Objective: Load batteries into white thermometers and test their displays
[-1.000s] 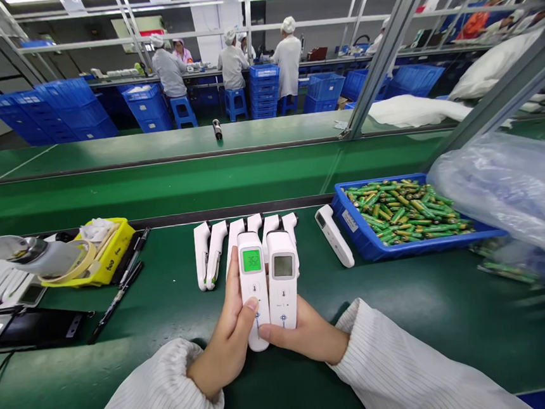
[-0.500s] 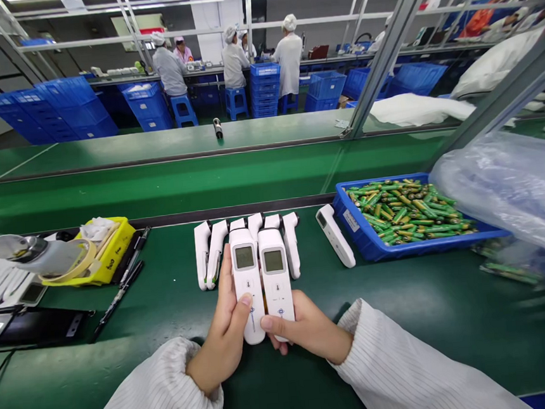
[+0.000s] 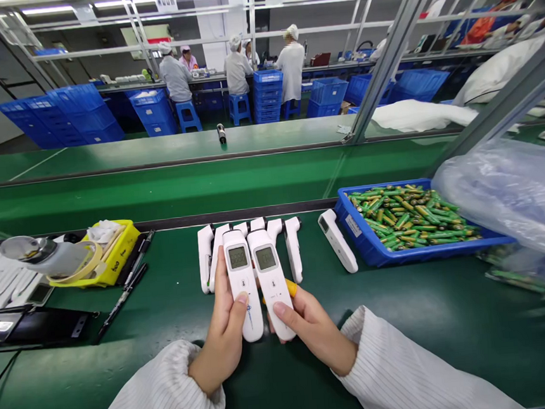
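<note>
My left hand (image 3: pixel 221 342) grips a white handheld thermometer (image 3: pixel 247 308), thumb on its front below the screen. Dark segments show on that screen. In my right hand (image 3: pixel 314 328) is a second white thermometer (image 3: pixel 275 290), leaning against or very near the first at the top; my thumb lies on its lower front. Something yellow sticks out beside my right fingers, partly hidden. Behind my hands, several white thermometers (image 3: pixel 294 250) lie in a row on the green bench. One more thermometer (image 3: pixel 337 240) lies apart, to the right.
A blue bin (image 3: pixel 401 257) full of green batteries stands at the right, beside clear plastic bags (image 3: pixel 494 179). To the left are a yellow tray (image 3: pixel 126 249), a pump bottle (image 3: pixel 64 256), pens (image 3: pixel 121 302) and a black folder (image 3: pixel 30 327). Several people work across the line.
The thermometer in my right hand has tilted, its lower end swinging right, and the yellow item now shows. Dark segments have appeared on the left thermometer's screen. The view has shifted slightly.
</note>
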`<act>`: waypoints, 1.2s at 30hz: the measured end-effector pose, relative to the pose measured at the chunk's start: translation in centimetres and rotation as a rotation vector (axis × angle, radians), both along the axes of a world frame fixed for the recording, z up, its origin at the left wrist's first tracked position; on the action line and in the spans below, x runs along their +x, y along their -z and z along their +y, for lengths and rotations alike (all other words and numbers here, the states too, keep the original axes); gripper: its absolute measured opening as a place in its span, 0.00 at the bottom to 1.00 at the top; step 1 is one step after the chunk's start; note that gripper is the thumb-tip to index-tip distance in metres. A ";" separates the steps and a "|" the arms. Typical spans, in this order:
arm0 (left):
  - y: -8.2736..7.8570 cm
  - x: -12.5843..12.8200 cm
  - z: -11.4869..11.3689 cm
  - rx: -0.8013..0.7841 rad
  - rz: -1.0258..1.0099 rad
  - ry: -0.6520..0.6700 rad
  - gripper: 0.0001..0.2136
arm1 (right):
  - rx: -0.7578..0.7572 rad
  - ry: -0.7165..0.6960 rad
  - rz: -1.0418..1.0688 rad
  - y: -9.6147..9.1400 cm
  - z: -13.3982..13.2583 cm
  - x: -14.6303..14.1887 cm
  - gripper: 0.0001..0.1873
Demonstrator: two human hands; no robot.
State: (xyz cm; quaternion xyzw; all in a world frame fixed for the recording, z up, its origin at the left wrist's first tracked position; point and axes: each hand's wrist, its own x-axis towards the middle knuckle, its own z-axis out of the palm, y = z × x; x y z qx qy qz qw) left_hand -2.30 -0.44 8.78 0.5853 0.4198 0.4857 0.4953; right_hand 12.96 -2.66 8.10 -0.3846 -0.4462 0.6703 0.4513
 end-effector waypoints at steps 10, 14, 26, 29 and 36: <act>-0.3 0.0 -0.1 -0.021 -0.015 0.041 0.28 | -0.057 0.031 0.152 0.3 0.0 0.1 0.25; -0.2 0.0 -0.2 -0.038 -0.066 0.030 0.30 | -0.081 -0.033 0.212 -0.3 0.1 -0.1 0.28; -0.4 -3.5 4.1 0.226 0.657 -0.381 0.21 | 0.270 0.267 -0.907 -3.8 13.0 0.1 0.19; -0.6 -4.4 4.7 0.112 0.795 -0.376 0.22 | 0.252 0.373 -1.194 -3.9 18.0 3.0 0.16; -0.1 -4.6 4.8 0.044 0.778 -0.264 0.15 | 0.206 0.442 -1.726 -2.7 21.0 8.0 0.15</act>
